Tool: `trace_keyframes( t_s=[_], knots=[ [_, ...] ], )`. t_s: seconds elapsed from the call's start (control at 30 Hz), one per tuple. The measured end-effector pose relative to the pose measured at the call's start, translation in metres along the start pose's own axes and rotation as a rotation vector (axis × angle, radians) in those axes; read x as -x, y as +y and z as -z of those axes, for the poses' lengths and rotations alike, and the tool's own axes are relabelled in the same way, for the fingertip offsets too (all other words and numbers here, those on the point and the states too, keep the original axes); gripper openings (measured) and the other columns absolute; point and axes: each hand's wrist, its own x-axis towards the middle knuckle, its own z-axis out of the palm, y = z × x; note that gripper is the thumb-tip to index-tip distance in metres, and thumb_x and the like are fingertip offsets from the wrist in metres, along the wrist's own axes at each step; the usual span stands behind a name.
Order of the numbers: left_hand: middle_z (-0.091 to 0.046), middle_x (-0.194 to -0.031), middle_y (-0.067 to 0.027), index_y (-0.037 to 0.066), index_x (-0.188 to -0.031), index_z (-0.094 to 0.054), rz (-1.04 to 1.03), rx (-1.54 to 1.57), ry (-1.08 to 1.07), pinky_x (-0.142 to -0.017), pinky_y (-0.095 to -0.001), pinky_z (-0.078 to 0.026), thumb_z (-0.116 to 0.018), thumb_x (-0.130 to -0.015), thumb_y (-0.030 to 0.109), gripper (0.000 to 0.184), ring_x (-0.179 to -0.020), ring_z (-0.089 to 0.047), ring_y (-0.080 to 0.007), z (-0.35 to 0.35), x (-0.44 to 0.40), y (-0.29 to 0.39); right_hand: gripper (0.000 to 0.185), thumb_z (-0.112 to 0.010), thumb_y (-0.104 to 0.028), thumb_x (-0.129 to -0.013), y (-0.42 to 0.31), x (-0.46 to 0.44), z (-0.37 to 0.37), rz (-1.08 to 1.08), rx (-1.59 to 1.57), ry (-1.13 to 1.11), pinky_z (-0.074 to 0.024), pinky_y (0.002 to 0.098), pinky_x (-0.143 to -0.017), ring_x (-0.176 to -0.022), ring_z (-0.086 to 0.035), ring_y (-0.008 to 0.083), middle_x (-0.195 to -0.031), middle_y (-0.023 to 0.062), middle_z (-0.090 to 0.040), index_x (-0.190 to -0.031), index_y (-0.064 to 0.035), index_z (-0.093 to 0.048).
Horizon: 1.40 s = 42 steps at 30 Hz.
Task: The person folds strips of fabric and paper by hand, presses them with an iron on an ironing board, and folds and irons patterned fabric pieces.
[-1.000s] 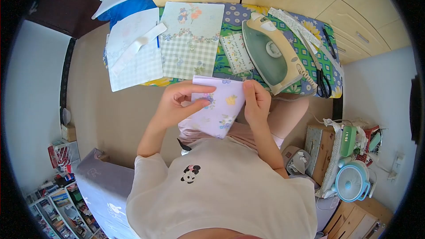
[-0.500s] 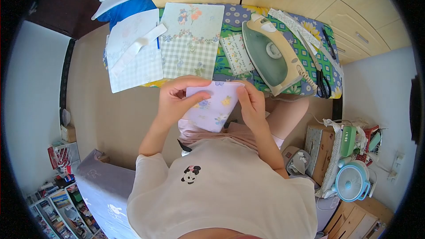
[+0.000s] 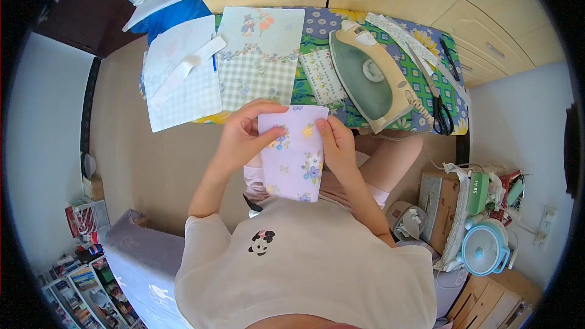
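Observation:
A lilac floral fabric piece (image 3: 294, 164), printed with blue, purple and yellow flowers, hangs between my two hands above my lap. My left hand (image 3: 247, 134) pinches its upper left edge, thumb in front and fingers behind. On the upper right edge, my right hand (image 3: 338, 143) grips the fabric with the thumb on its face. The fabric looks flat and roughly rectangular. Whether it has more than one layer I cannot tell. Just beyond my hands lies the edge of the cloth-covered board (image 3: 311, 100).
On the board lie a steam iron (image 3: 372, 76), a small patterned cloth (image 3: 323, 76), a gingham floral sheet (image 3: 259, 55), a pale sheet (image 3: 183, 79) with a white strip (image 3: 186, 70), and black-handled scissors (image 3: 442, 116). A light blue fan (image 3: 485, 250) stands at lower right.
The fabric has turned more face-on and hangs lower, showing more of its flower print. My right hand has shifted slightly down and left along its edge; my left hand keeps its hold.

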Motion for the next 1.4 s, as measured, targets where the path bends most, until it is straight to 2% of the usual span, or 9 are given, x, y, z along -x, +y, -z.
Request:
trace_keyframes(
  t_s=[0.23, 0.47, 0.63, 0.73, 0.87, 1.13, 1.23, 1.3, 1.4],
  knots=[
    [-0.055, -0.106, -0.0058, 0.000, -0.105, -0.060, -0.200, -0.031, 0.051, -0.069, -0.0195, -0.050, -0.062, -0.075, -0.013, 0.033, -0.090, -0.058, -0.0095, 0.004, -0.015, -0.013, 0.024, -0.048, -0.021, -0.095, -0.002, 0.005, 0.007, -0.131, -0.264, -0.097, -0.0404, 0.0188, -0.059, -0.067, -0.048, 0.0024, -0.077, -0.0028, -0.056, -0.089, -0.0004, -0.058],
    [-0.056, -0.108, -0.0073, -0.002, -0.105, -0.059, -0.128, 0.014, 0.025, -0.075, -0.0217, -0.050, -0.061, -0.074, -0.014, 0.034, -0.093, -0.058, -0.0115, 0.002, -0.023, -0.006, 0.025, -0.049, -0.020, -0.094, -0.003, 0.002, 0.007, -0.136, -0.407, -0.017, -0.0400, 0.0197, -0.054, -0.063, -0.049, 0.0034, -0.070, -0.0014, -0.056, -0.085, 0.0013, -0.059],
    [-0.057, -0.108, -0.0073, -0.001, -0.109, -0.059, -0.095, -0.028, -0.044, -0.077, -0.0213, -0.050, -0.057, -0.079, -0.010, 0.031, -0.093, -0.058, -0.0103, 0.006, -0.040, -0.002, 0.025, -0.053, -0.022, -0.093, 0.011, -0.004, 0.011, -0.156, -0.255, 0.027, -0.0360, 0.0182, -0.052, -0.059, -0.044, 0.0025, -0.067, -0.0040, -0.053, -0.083, -0.0007, -0.058],
    [-0.060, -0.107, -0.0073, 0.000, -0.112, -0.058, 0.098, -0.027, -0.061, -0.077, -0.0222, -0.049, -0.053, -0.083, -0.006, 0.030, -0.093, -0.057, -0.0101, 0.010, -0.053, -0.003, 0.025, -0.053, -0.022, -0.092, 0.001, -0.005, 0.007, -0.285, -0.427, 0.058, -0.0339, 0.0170, -0.053, -0.059, -0.043, 0.0017, -0.067, -0.0051, -0.052, -0.081, -0.0004, -0.058],
    [-0.061, -0.106, -0.0075, 0.001, -0.114, -0.058, 0.165, 0.132, -0.056, -0.080, -0.0248, -0.048, -0.049, -0.085, -0.004, 0.030, -0.093, -0.058, -0.0117, 0.014, -0.073, -0.022, 0.025, -0.057, -0.021, -0.090, 0.024, -0.008, 0.007, -0.131, -0.227, 0.087, -0.0335, 0.0181, -0.051, -0.058, -0.042, 0.0011, -0.066, -0.0042, -0.054, -0.080, 0.0013, -0.059],
    [-0.060, -0.110, -0.0092, 0.000, -0.115, -0.057, 0.236, 0.275, -0.048, -0.082, -0.0263, -0.048, -0.042, -0.087, -0.004, 0.032, -0.093, -0.059, -0.0133, 0.010, -0.092, -0.040, 0.024, -0.060, -0.021, -0.088, 0.035, -0.012, 0.012, -0.170, -0.110, 0.157, -0.0352, 0.0191, -0.047, -0.055, -0.047, 0.0024, -0.063, 0.0000, -0.059, -0.080, 0.0027, -0.060],
    [-0.057, -0.116, -0.0108, -0.001, -0.119, -0.053, 0.235, 0.225, -0.066, -0.088, -0.0281, -0.046, -0.043, -0.088, -0.003, 0.033, -0.102, -0.056, -0.0159, 0.011, -0.098, -0.045, 0.024, -0.062, -0.020, -0.087, 0.026, -0.011, 0.009, -0.203, -0.118, 0.172, -0.0379, 0.0198, -0.043, -0.051, -0.049, 0.0035, -0.063, 0.0019, -0.060, -0.081, 0.0032, -0.060],
    [-0.057, -0.116, -0.0098, -0.002, -0.119, -0.052, 0.076, 0.021, -0.087, -0.084, -0.0264, -0.048, -0.049, -0.085, -0.004, 0.034, -0.097, -0.058, -0.0138, 0.012, -0.101, -0.055, 0.023, -0.062, -0.019, -0.086, 0.018, -0.011, 0.009, -0.245, -0.161, 0.222, -0.0391, 0.0204, -0.040, -0.048, -0.050, 0.0043, -0.063, 0.0027, -0.061, -0.082, 0.0034, -0.060],
    [-0.057, -0.116, -0.0084, -0.001, -0.118, -0.053, 0.094, -0.021, -0.070, -0.079, -0.0239, -0.049, -0.056, -0.081, -0.006, 0.038, -0.091, -0.058, -0.0114, 0.008, -0.100, -0.048, 0.022, -0.064, -0.018, -0.084, 0.014, -0.015, 0.013, -0.277, -0.034, 0.261, -0.0403, 0.0218, -0.036, -0.044, -0.050, 0.0062, -0.062, 0.0039, -0.061, -0.084, 0.0030, -0.060]
  ],
)
